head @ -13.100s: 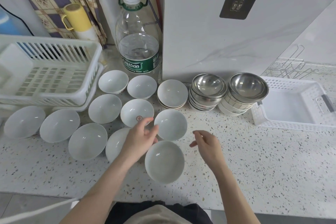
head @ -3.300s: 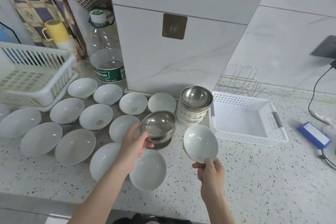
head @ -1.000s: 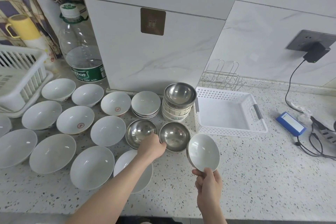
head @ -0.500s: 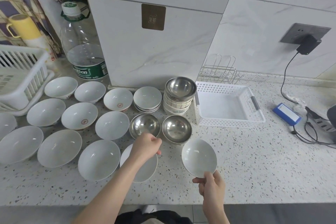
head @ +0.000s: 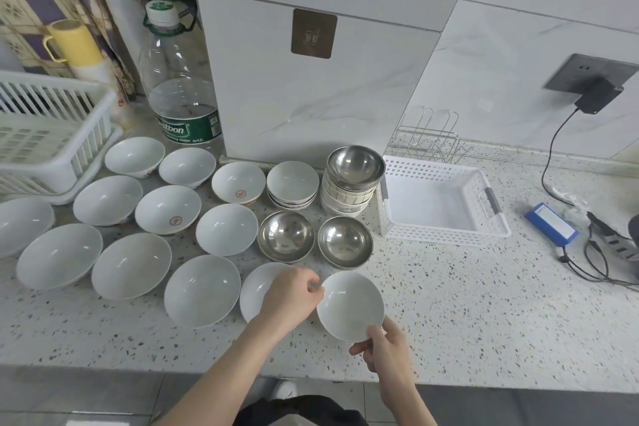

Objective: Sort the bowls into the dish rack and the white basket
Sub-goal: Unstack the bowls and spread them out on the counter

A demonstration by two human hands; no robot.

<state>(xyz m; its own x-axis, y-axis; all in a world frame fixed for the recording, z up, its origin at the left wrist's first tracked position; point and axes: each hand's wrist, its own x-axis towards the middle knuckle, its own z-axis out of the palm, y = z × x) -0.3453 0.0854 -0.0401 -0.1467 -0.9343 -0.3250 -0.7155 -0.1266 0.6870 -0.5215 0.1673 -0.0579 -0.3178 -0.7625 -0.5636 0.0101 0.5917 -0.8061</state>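
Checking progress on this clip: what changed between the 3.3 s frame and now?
The left hand let go of the steel bowls; two steel bowls now sit singly on the counter, and that hand moved back beside the white bowl, which the right hand still grips, now lower. The white basket, dish rack and remaining stack are unchanged.

Green label on the water bottle (head: 179,97) read "…stbon", "Drinking Water" and "4.5 L" beneath. Red seal marks sat inside two white bowls (head: 168,209) (head: 238,182), illegible. Blue box's (head: 551,224) label unreadable.
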